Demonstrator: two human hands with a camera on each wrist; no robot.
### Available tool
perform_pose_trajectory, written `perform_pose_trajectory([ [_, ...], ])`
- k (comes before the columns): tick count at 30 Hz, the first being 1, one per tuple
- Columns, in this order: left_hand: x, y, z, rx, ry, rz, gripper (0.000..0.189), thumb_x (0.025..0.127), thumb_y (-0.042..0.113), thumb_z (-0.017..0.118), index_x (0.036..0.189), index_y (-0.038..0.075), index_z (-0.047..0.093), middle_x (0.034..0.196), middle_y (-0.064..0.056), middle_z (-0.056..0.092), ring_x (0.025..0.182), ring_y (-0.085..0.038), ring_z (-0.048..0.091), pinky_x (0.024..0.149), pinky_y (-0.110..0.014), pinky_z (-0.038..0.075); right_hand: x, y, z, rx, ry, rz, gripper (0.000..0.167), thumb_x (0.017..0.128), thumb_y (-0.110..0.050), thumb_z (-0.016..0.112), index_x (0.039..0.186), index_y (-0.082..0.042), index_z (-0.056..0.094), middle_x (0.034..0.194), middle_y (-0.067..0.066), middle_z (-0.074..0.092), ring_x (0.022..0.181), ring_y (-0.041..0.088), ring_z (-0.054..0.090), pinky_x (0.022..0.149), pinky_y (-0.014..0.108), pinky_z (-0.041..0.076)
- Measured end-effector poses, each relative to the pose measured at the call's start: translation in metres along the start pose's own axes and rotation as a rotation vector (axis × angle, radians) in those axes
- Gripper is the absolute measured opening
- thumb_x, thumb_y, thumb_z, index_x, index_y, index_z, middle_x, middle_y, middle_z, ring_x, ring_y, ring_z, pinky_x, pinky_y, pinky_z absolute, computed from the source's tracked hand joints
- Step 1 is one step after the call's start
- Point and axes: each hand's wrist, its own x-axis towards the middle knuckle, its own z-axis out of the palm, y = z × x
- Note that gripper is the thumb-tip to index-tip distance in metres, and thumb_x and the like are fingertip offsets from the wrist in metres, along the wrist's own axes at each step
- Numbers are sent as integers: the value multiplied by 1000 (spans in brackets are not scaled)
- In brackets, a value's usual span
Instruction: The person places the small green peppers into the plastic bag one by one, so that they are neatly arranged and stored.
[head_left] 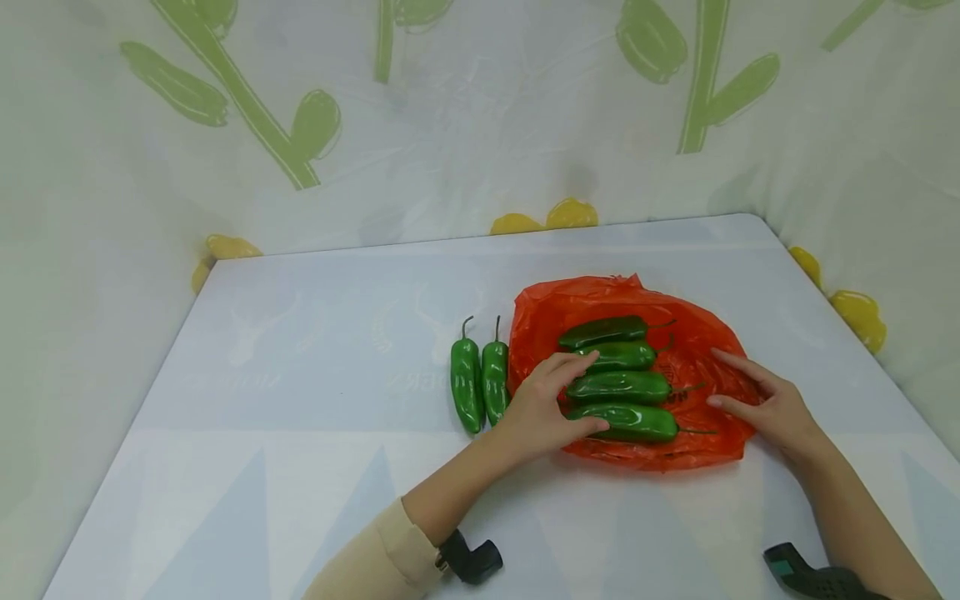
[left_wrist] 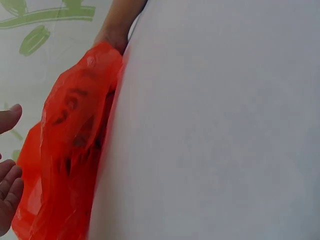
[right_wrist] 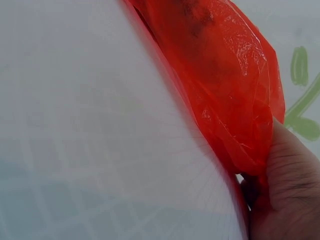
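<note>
Several long green peppers (head_left: 621, 386) lie side by side on a flattened red plastic bag (head_left: 543, 312), their stems toward the right. My left hand (head_left: 542, 408) is at their blunt left ends, thumb and fingers spread, fingertips right at the peppers. At the bag's right side is my right hand (head_left: 776, 412), thumb and forefinger apart over the plastic. The left wrist view has the bag (left_wrist: 75, 115) bulging beside the spread fingers of the left hand (left_wrist: 9, 192). In the right wrist view, the bag's edge partly hides the right hand (right_wrist: 292, 185).
Two more green peppers, one outer (head_left: 467, 385) and one inner (head_left: 495, 379), lie left of the bag with stems pointing away. Everything rests on a white table (head_left: 315, 375) with pale blue triangles. A leaf-patterned curtain (head_left: 480, 125) stands behind it.
</note>
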Motion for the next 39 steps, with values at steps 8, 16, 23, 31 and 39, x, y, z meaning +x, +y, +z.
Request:
perform_pose_trajectory([
  [8, -9, -4, -20, -64, 72, -48, 75, 77, 18, 78, 143, 11, 42, 133, -11, 49, 121, -24, 49, 92, -42, 49, -1, 0, -1, 7, -5, -3, 63, 91, -24, 63, 148, -27, 34, 149, -9, 32, 139, 12, 22, 81, -1, 33],
  [16, -21, -16, -39, -70, 167, -93, 72, 77, 16, 77, 141, 11, 45, 139, -8, 47, 122, -25, 49, 89, -40, 51, -1, 1, -1, -13, -4, 2, 64, 92, -25, 62, 148, -27, 33, 151, -8, 30, 140, 14, 21, 81, -1, 32],
  [23, -31, -28, -56, -46, 250, -132, 72, 77, 16, 78, 141, 11, 45, 141, -8, 47, 129, -26, 43, 97, -49, 45, 0, 1, -1, 5, 5, -17, 63, 91, -22, 63, 147, -25, 35, 146, -13, 33, 135, 6, 25, 81, -1, 32],
  [31, -37, -41, -71, -14, 279, -299, 81, 74, 20, 81, 144, 17, 41, 146, -3, 40, 136, -23, 35, 105, -47, 37, 0, 2, -1, -9, 9, -23, 64, 91, -22, 63, 148, -25, 34, 148, -11, 33, 137, 8, 24, 81, -1, 32],
  [39, -38, -53, -87, 7, 213, -449, 92, 71, 20, 84, 148, 15, 33, 151, -8, 29, 137, -31, 32, 106, -51, 34, 0, 0, 0, 5, -1, 3, 64, 91, -25, 63, 148, -27, 34, 151, -6, 30, 140, 15, 21, 81, -1, 32],
])
